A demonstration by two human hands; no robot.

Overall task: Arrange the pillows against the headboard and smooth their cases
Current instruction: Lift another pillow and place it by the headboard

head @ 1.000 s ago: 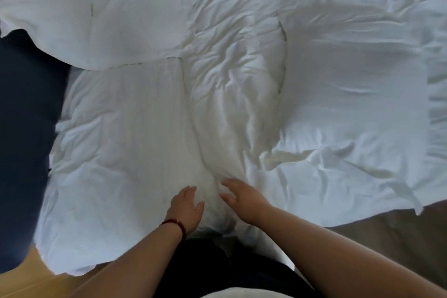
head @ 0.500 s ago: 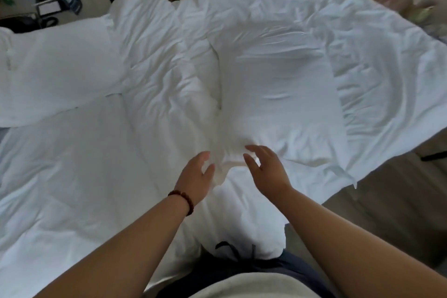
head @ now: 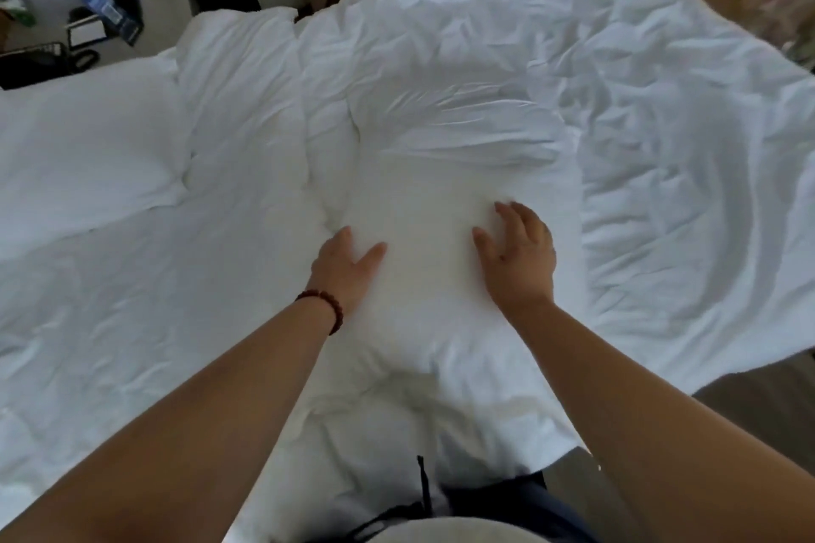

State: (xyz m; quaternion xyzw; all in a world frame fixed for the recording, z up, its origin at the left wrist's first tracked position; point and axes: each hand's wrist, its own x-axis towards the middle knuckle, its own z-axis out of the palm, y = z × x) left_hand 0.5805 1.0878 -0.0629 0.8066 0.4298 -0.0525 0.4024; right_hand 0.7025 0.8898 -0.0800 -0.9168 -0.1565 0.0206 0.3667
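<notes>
- Head view: plump white fabric pillow [head: 441, 207] lies mid-bed, atop rumpled white bedding [head: 132, 278].
- Left hand [head: 342, 273] and right hand [head: 518, 260] rest flat on it, fingers spread, gripping nothing.
- Advice: sweep palms outward toward the far creases.

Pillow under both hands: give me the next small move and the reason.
Probably slide the left hand and right hand away along the pillow: both lie flat on its near half, while creases fan across the far end of its case.

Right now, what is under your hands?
Left hand and right hand rest open on a white pillow lying on the rumpled duvet. Anything beneath the pillow is covered.
</notes>
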